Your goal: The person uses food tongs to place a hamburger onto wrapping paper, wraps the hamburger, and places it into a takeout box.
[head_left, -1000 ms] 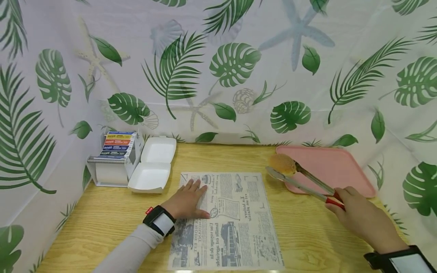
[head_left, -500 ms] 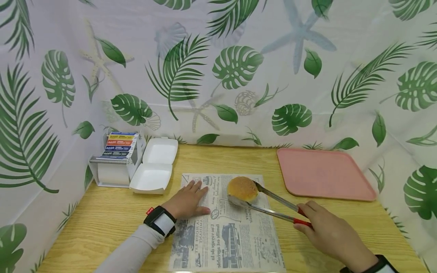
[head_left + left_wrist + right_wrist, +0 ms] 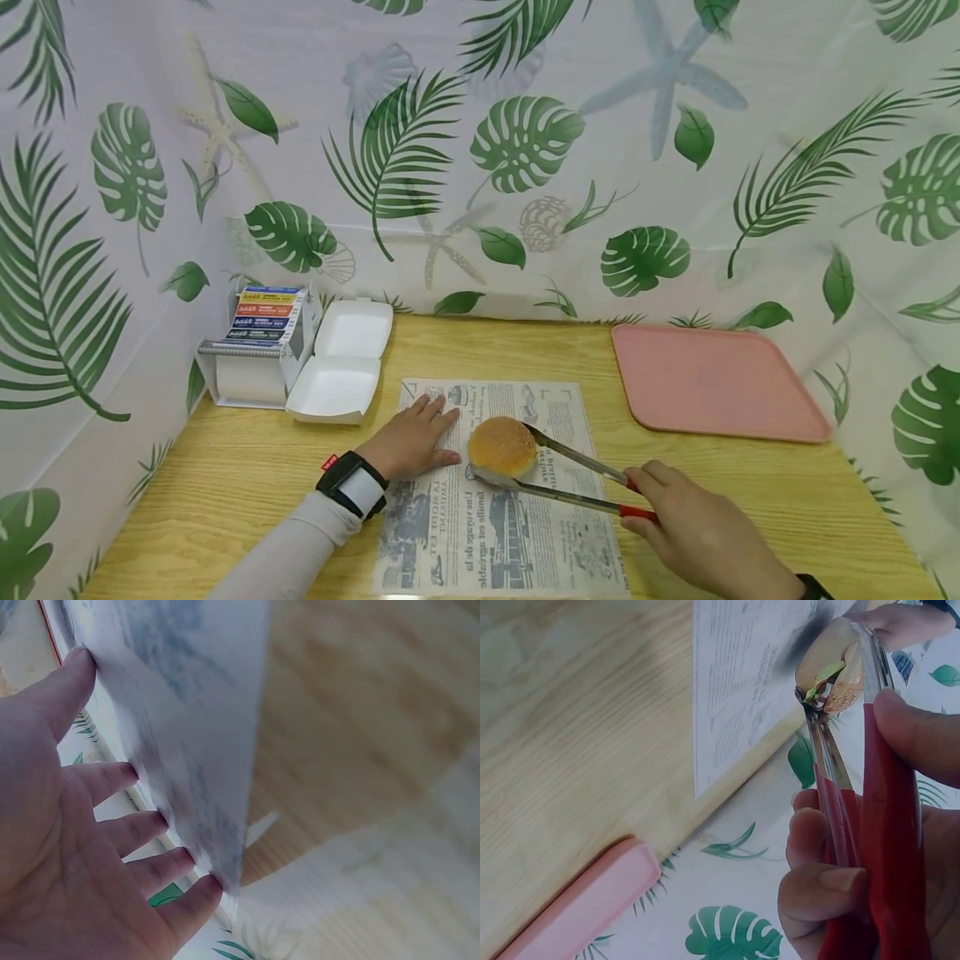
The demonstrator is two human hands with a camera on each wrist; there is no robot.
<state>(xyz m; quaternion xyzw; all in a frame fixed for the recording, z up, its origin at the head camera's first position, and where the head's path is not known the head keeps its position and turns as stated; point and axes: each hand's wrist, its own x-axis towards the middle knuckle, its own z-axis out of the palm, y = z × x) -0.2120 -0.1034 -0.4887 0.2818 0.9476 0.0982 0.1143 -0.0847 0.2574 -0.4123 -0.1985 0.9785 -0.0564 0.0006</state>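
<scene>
1. Grip: right hand (image 3: 697, 529) curled round red-handled metal tongs (image 3: 573, 497), tips pinching a round golden-brown filled bun (image 3: 501, 446); left hand (image 3: 408, 439) spread, fingers apart.
2. Newsprint-patterned rectangular paper sheet (image 3: 555, 533), under bun and left hand: could slide if unpinned.
3. Bun: might squash under hard pinching, or drop if held unevenly.
4. Green leafy filling (image 3: 825, 673): could slip out through tilting.
5. Unclear: bun-to-sheet contact; far tong tip, hidden in head view.
</scene>
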